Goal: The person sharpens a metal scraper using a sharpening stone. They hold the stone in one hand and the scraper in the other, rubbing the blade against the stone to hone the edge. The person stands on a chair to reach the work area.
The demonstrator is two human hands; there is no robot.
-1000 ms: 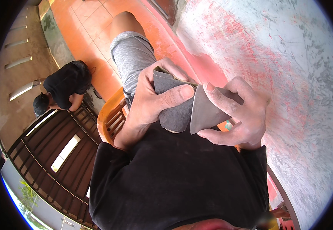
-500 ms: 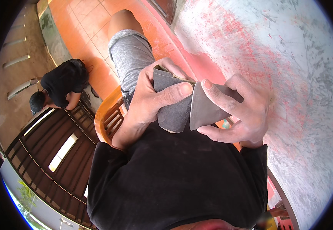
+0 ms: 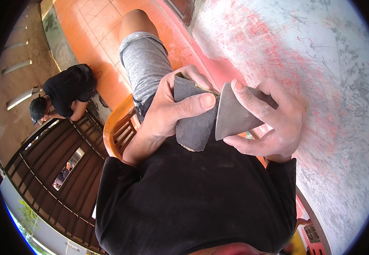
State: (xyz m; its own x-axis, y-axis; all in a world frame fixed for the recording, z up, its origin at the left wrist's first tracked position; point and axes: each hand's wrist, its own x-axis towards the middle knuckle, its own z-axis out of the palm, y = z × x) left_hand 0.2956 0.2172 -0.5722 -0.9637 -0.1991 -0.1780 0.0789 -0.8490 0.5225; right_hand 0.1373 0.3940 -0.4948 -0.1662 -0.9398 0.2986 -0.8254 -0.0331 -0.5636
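My left hand is closed round a folded piece of dark grey sandpaper, the thumb pressed flat across its face. Tan torn edges show along its top and bottom. In my right hand is a smooth grey wedge-shaped piece, held between thumb and fingers, its wide edge toward the sandpaper. I cannot tell what kind of thing it is. The two pieces are close together in front of my chest; whether they touch is unclear. Pale dust coats my right hand.
A rubbed white wall with red and grey streaks rises at the right. A wooden chair stands left of me on orange tiles. Further left, another person in black bends by a dark slatted gate.
My right hand has moved slightly right and up with the grey piece. The sandpaper has shifted a little right. Someone now shows through the gate's opening.
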